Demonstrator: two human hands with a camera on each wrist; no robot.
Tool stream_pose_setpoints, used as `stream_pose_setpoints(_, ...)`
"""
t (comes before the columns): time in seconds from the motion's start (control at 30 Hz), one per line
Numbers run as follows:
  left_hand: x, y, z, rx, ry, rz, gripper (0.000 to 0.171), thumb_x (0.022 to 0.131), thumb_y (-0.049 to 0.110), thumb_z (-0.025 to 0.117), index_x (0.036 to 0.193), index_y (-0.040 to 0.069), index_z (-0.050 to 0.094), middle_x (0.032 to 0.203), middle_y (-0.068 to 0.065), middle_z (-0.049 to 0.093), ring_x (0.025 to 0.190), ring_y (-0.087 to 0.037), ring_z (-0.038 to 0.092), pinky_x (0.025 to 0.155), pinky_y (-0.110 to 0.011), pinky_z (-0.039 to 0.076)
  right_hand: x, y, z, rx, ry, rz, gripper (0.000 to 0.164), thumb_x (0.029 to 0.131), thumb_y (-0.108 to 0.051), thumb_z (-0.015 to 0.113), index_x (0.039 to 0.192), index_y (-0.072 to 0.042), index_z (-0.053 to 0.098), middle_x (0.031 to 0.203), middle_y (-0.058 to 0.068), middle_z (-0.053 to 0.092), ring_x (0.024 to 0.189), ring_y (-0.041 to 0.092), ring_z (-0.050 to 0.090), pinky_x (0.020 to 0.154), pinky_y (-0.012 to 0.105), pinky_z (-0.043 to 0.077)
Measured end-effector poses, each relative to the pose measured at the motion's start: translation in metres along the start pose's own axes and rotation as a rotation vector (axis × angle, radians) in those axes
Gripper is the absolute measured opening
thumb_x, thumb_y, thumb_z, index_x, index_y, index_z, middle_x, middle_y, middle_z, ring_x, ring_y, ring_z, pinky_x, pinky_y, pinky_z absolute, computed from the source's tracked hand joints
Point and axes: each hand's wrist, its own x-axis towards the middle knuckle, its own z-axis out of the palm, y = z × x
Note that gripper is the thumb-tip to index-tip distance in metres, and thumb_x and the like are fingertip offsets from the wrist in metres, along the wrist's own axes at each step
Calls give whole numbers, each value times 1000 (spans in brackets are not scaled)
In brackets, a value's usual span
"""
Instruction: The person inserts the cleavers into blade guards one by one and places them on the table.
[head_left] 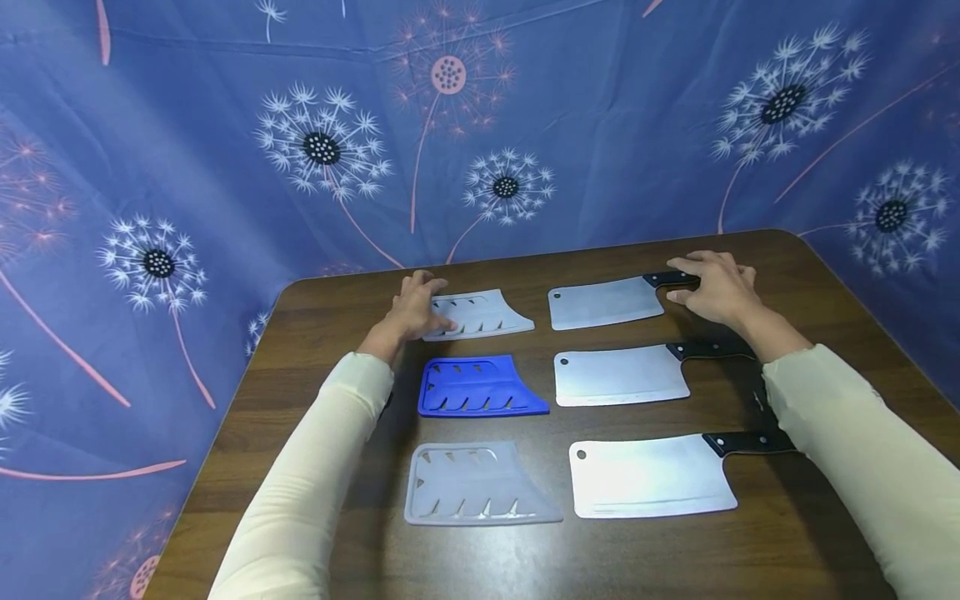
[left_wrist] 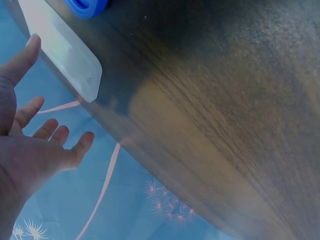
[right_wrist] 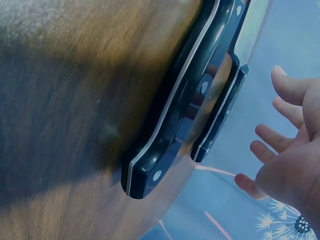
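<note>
My left hand (head_left: 415, 308) is at the left end of the far whitish slotted knife sheath (head_left: 483, 315), thumb and fingers spread apart. In the left wrist view that hand (left_wrist: 37, 145) has its fingers loosely extended beside the sheath (left_wrist: 67, 55). Around the black handle of the far cleaver (head_left: 606, 302), my right hand (head_left: 716, 287) holds its thumb and fingers apart. The right wrist view has this hand (right_wrist: 295, 137) with fingers spread, not closed on the handle (right_wrist: 222, 117). Whether either hand touches anything, I cannot tell.
A blue sheath (head_left: 480, 386) and a translucent sheath (head_left: 476, 483) lie nearer on the wooden table (head_left: 480, 567). To their right lie a middle cleaver (head_left: 621, 377) and a near cleaver (head_left: 651, 477), handles rightward. Behind the table hangs a blue dandelion-print cloth (head_left: 600, 125).
</note>
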Motion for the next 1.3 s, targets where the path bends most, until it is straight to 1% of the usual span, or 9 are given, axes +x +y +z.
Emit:
stream_pose_setpoints(0.07,1,-1,2,5,-7,1,83,75,29,83,146,14,41,152,-10,23,137,-30,19,105,-56,27,2,1,1,3,-3,-3,63,93,-26,64,148,-9,38,150,29,22,134,52,14,99,71,1)
stream_pose_setpoints(0.17,4,-2,6,24,-7,9,83,75,31,83,145,13,41,151,-11,25,136,-30,21,103,-54,30,4,4,3,12,-6,-7,66,93,-25,64,150,-10,34,150,29,21,134,52,14,98,71,3)
stream_pose_setpoints(0.33,7,-4,9,37,-2,26,84,76,35,82,145,11,41,150,-14,26,135,-31,21,105,-53,27,7,6,3,12,-4,-8,69,92,-24,65,151,-12,30,149,30,21,133,53,14,97,71,3)
stream_pose_setpoints(0.6,8,-8,11,19,-22,11,90,74,41,82,147,9,38,150,-14,25,137,-32,21,105,-57,24,12,8,7,-14,12,2,70,91,-17,66,151,-13,30,149,31,22,132,52,15,97,70,5)
stream_pose_setpoints(0.87,9,-7,16,52,-75,-2,94,75,44,80,149,12,33,153,-12,21,139,-31,18,107,-58,23,16,14,12,-42,-13,13,72,90,-17,67,152,-15,30,148,32,20,131,53,15,96,70,6)
stream_pose_setpoints(1.13,9,-4,13,76,-116,7,98,75,45,79,151,12,28,155,-14,17,141,-33,14,108,-60,20,23,16,15,-57,-15,11,72,90,-16,67,152,-17,31,148,32,20,132,53,15,95,71,6)
stream_pose_setpoints(1.3,13,-4,11,89,-142,19,99,76,45,79,152,12,26,156,-15,14,141,-34,13,108,-60,21,29,15,14,-68,-23,17,71,89,-13,67,151,-17,31,149,31,20,132,51,15,96,71,7)
